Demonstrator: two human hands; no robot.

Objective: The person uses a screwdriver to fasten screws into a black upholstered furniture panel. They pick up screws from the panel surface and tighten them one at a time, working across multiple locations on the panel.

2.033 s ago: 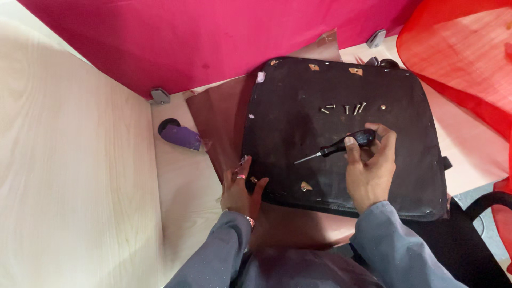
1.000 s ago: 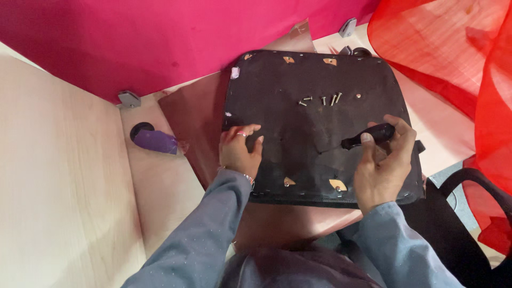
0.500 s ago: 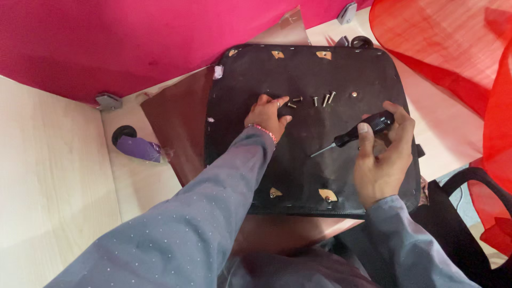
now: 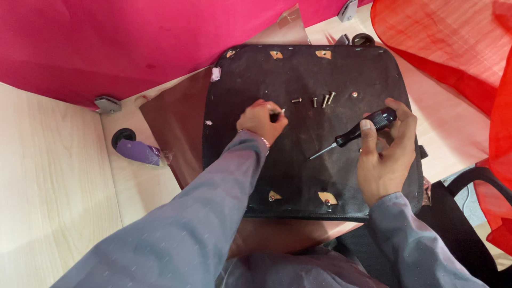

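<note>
Black seat panel [image 4: 304, 133] lying flat across the lap and a brown board [image 4: 176, 128], underside up, small tan mounting tabs along its far and near edges. Left hand [image 4: 261, 120] reached out over the panel's middle, fingers [image 4: 274, 114] pinched together on one small screw [image 4: 282, 111], only its pale tip showing past the fingertips. Just to the right of that pinch, a short row of loose screws [image 4: 314, 100] lying on the panel, apart from the hand, with one more single screw [image 4: 354, 94] further right. Right hand [image 4: 381, 160] lower and to the right, fingers clamped round the black handle of a screwdriver [image 4: 354, 133]. Long axis of the screwdriver running on a diagonal, handle up and to the right, metal tip down and to the left, pointing toward the panel's centre below the left hand; tip near the surface, contact not clear. Loose screws nearer the left hand than the right; tool tip between the two hands, well apart from the pinched screw. Off to the left on the pale wooden worktop [image 4: 48, 176], a purple-wrapped object [image 4: 136, 151] beside a black ring. Pink fabric [image 4: 106, 37] behind, red mesh [image 4: 453, 48] at the right.
</note>
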